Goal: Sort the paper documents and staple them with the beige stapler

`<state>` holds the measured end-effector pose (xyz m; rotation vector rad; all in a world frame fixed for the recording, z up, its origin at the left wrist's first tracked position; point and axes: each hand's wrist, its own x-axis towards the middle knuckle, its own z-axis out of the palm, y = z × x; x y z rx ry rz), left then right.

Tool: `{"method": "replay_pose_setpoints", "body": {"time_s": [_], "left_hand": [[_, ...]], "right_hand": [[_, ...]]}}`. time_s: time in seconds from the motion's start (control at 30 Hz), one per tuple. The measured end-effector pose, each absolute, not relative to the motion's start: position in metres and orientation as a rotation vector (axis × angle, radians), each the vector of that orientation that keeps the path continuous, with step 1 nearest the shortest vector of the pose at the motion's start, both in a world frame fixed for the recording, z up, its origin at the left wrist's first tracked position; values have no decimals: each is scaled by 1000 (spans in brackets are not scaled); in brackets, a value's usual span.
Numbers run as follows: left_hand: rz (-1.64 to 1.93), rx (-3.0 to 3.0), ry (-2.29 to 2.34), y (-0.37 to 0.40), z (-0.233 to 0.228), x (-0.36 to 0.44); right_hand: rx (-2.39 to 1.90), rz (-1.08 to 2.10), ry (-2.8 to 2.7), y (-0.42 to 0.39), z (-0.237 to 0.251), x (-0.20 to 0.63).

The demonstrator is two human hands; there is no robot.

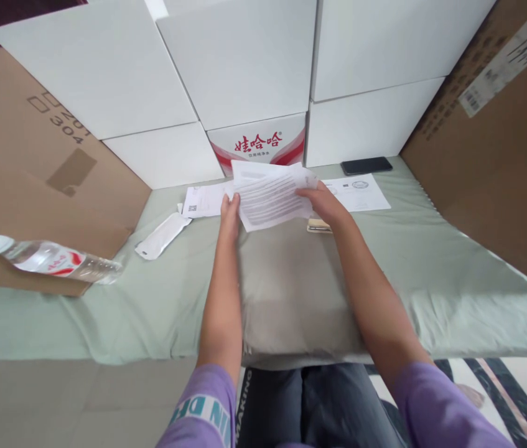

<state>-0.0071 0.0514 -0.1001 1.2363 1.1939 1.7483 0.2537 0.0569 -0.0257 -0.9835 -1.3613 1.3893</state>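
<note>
The left hand pinches the left edge of a printed sheet, fingers closed on it. The right hand grips the sheet's right edge the same way, so the paper is held between both hands above a grey cushion. Just under the right hand lies a small gold object. Beyond it are another paper and a dark phone. Left of the left hand lie a white pouch and, farther off, a water bottle.
</note>
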Motion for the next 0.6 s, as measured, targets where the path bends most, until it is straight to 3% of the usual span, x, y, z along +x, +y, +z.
{"method": "replay_pose_setpoints", "body": {"time_s": [0.37,0.6], "left_hand": [[1913,1186,1186,33,-77,-22],[1810,1254,1104,30,-82,-31]], "right_hand": [[-977,1363,-1600,52,-30,245],[-952,1262,-1768,54,-37,244]]}}
